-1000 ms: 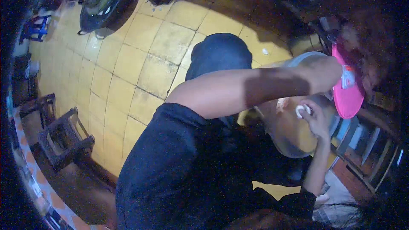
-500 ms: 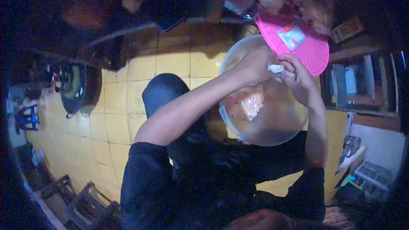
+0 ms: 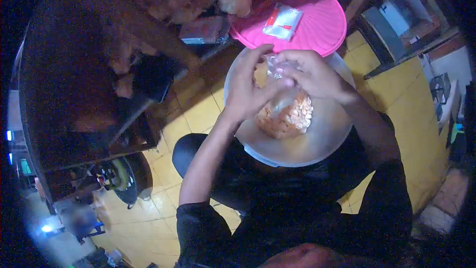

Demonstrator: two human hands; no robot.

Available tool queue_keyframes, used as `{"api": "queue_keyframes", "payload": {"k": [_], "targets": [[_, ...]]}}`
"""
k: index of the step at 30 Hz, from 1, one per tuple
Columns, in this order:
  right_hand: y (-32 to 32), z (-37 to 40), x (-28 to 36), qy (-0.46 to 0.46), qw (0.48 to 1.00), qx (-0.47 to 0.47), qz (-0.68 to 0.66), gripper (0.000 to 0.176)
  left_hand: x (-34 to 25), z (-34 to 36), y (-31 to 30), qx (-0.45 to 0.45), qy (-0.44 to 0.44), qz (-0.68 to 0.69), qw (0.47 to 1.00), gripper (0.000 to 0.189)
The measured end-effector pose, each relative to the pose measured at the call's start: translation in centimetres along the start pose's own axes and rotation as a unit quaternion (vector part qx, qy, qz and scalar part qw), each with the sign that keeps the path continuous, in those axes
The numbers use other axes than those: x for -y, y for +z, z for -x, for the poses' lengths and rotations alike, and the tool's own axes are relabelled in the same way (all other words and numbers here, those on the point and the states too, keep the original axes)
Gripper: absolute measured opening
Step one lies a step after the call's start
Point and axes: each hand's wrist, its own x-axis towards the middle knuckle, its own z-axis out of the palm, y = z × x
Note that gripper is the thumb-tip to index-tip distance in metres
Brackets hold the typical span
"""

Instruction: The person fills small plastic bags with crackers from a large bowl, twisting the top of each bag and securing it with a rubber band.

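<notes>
My left hand (image 3: 246,88) is at the left side of a large translucent tub (image 3: 327,136), fingers and thumb spread apart in a curve, the thumb tip near a small clear plastic bag (image 3: 273,65). From the right, my right hand (image 3: 312,75) pinches this crinkled bag between its fingers above the tub. Below the hands, a heap of pale pieces with an orange tint (image 3: 292,117) lies in the tub. Whether the left thumb touches the bag is hard to tell.
A pink lid (image 3: 325,17) behind the tub carries a packet of clear bags (image 3: 283,22). Pale lumps (image 3: 235,3) lie on a dark surface at the back. A dark round pan (image 3: 126,181) is at the lower left, on yellow floor tiles (image 3: 203,111).
The view has turned, shifting the tub and lid left. My hands were close together around a small whitish item; now the left fingers are spread and the clear bag shows at my right hand.
</notes>
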Motion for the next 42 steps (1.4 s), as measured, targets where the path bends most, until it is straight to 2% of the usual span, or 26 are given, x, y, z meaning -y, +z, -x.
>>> {"api": "queue_keyframes", "payload": {"k": [1,2,3,4,6,8,10,14,16,18,20,22,24,26,28,29,30,31,32,33,34,35,36,38,39,42], "targets": [[-0.3,-0.1,0.5,-0.005,1.0,-0.006,-0.001,0.026,-1.1,0.1,0.5,0.007,-0.013,0.125,0.992,0.044],[-0.8,0.1,1.4,0.054,0.994,0.003,-0.093,0.02,-1.1,0.5,0.9,0.011,-0.01,0.121,0.993,0.044],[-1.1,0.1,2.1,0.113,0.976,0.012,-0.185,0.017,-0.7,0.9,1.3,0.104,-0.112,0.206,0.967,0.041],[-1.3,0.1,2.3,0.109,0.976,0.008,-0.187,0.017,-0.4,1.2,1.7,0.195,-0.212,0.284,0.914,0.038],[-1.8,0.0,2.4,0.092,0.986,-0.079,-0.11,0.017,0.2,1.6,2.5,0.196,-0.215,0.326,0.899,0.03],[-3.0,-0.3,1.4,0.069,0.985,-0.093,-0.126,0.019,1.3,1.7,2.7,0.227,-0.293,0.336,0.866,0.023],[-3.9,-0.5,0.9,0.099,0.959,-0.173,-0.2,0.02,0.7,1.5,1.7,0.211,-0.281,0.35,0.868,0.022],[-1.7,0.4,3.3,0.068,0.927,-0.146,-0.338,0.029,-1.2,1.2,1.1,0.134,-0.292,0.363,0.874,0.021],[-0.5,1.2,2.6,0.097,0.92,-0.098,-0.367,0.032,0.1,1.7,1.7,0.17,-0.266,0.355,0.88,0.021],[-0.4,0.9,2.0,0.149,0.955,0.025,-0.255,0.035,-0.9,1.8,1.8,0.2,-0.244,0.275,0.908,0.022],[-0.9,0.7,1.9,0.12,0.949,0.011,-0.292,0.026,-1.0,1.6,1.9,0.267,-0.292,0.276,0.876,0.025],[-1.1,0.7,2.4,0.106,0.948,-0.089,-0.288,0.029,-0.9,1.4,2.2,0.24,-0.26,0.251,0.901,0.028],[-1.3,0.5,2.5,0.098,0.938,-0.114,-0.313,0.031,-0.8,1.7,2.3,0.214,-0.227,0.227,0.923,0.032],[-2.3,0.8,2.6,0.031,0.941,-0.172,-0.291,0.029,-1.0,2.7,2.3,0.08,-0.061,-0.058,0.993,0.038],[-1.9,0.6,2.1,0.036,0.961,-0.187,-0.202,0.028,-1.5,2.6,1.2,0.113,-0.1,-0.087,0.985,0.052],[-0.3,1.0,2.5,0.01,0.974,-0.205,-0.096,0.027,-1.2,2.4,1.1,0.171,-0.168,0.033,0.97,0.056],[1.2,1.5,2.9,-0.018,0.975,-0.223,0.012,0.027,-1.3,2.2,0.9,0.226,-0.231,0.151,0.934,0.061],[2.0,1.8,3.3,-0.041,0.985,-0.166,0.004,0.024,-2.6,2.6,1.4,0.215,-0.388,0.38,0.812,0.06],[2.3,1.9,4.2,-0.208,0.928,-0.123,0.283,0.02,-2.9,3.1,1.2,0.213,-0.378,0.377,0.818,0.06],[2.6,2.6,5.5,-0.253,0.887,-0.072,0.38,0.019,-3.0,3.7,1.1,0.253,-0.372,0.602,0.659,0.057],[3.0,3.2,6.7,-0.293,0.831,-0.021,0.473,0.019,-2.9,4.4,0.9,0.278,-0.337,0.78,0.449,0.054],[3.4,3.7,7.4,-0.302,0.825,-0.022,0.478,0.019,-2.4,5.1,0.8,0.2,-0.418,0.674,0.575,0.048],[3.9,4.2,7.9,-0.311,0.819,-0.02,0.482,0.018,-3.0,5.1,0.7,0.199,-0.41,0.676,0.579,0.048],[4.9,5.5,8.1,-0.32,0.814,-0.011,0.484,0.018,-4.2,5.9,0.6,0.132,-0.38,0.632,0.662,0.048],[5.5,6.1,7.7,-0.325,0.804,-0.03,0.497,0.018,-3.9,6.3,0.4,0.142,-0.336,0.698,0.617,0.039],[6.3,7.4,7.7,-0.317,0.807,-0.111,0.485,0.018,-4.6,7.2,0.7,0.042,-0.365,0.674,0.641,0.032]]}}
